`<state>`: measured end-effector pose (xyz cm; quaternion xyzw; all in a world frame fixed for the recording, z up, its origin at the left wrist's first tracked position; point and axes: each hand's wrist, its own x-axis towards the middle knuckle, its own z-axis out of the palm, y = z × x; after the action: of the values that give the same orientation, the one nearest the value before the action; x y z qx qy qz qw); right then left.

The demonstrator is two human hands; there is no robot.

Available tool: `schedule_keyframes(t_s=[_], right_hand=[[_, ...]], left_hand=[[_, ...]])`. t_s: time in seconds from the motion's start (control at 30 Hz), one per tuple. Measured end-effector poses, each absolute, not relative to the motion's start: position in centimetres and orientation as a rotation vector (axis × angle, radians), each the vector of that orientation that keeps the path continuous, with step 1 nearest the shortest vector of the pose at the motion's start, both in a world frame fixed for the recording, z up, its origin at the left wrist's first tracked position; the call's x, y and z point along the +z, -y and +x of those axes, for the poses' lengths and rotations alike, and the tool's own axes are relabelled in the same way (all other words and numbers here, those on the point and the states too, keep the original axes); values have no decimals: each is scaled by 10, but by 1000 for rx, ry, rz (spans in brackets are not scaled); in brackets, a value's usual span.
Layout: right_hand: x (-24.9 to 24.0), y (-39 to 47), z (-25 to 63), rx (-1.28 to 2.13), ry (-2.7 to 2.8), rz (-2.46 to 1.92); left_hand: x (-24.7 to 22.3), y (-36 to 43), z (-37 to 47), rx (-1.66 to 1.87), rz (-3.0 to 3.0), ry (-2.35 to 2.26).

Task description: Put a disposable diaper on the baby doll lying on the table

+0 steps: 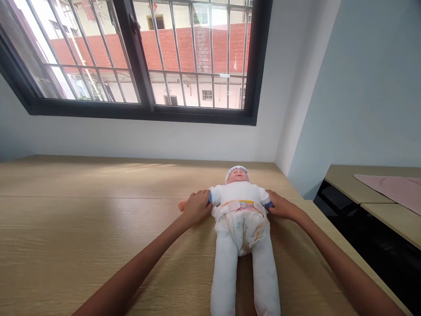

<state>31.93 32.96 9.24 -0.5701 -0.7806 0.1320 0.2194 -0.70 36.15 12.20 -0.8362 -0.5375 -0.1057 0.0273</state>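
A baby doll (241,193) lies on its back on the wooden table (98,245), its head toward the window. It wears a white cap (238,168), a white top and a diaper (244,228) with a coloured waistband; its white cloth legs point toward me. My left hand (198,206) is closed round the doll's arm on the left, and the doll's small hand (182,205) sticks out beyond it. On the right, my right hand (279,205) grips the other arm near the blue-edged sleeve. The doll's hand on that side is hidden.
Behind the table is a wall with a dark-framed, barred window (197,115). To the right, past a dark gap, stands another wooden surface (342,175) with a pink cloth (394,188) on it.
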Motion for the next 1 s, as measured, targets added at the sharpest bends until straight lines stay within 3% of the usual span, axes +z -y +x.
schedule_keyframes(t_s=[0.2, 0.43, 0.67, 1.0], right_hand=[[109, -320, 309, 421, 2177, -1632], [107, -324, 337, 384, 2344, -1366], [118, -317, 336, -2, 2306, -1485], [125, -319, 350, 222, 2321, -1417]], left_hand=[[111, -370, -19, -677, -2711, 1788], [114, -392, -39, -1238, -2806, 1428], [122, -398, -56, -798, -2874, 1129], [148, -398, -91, -420, -3040, 1284]])
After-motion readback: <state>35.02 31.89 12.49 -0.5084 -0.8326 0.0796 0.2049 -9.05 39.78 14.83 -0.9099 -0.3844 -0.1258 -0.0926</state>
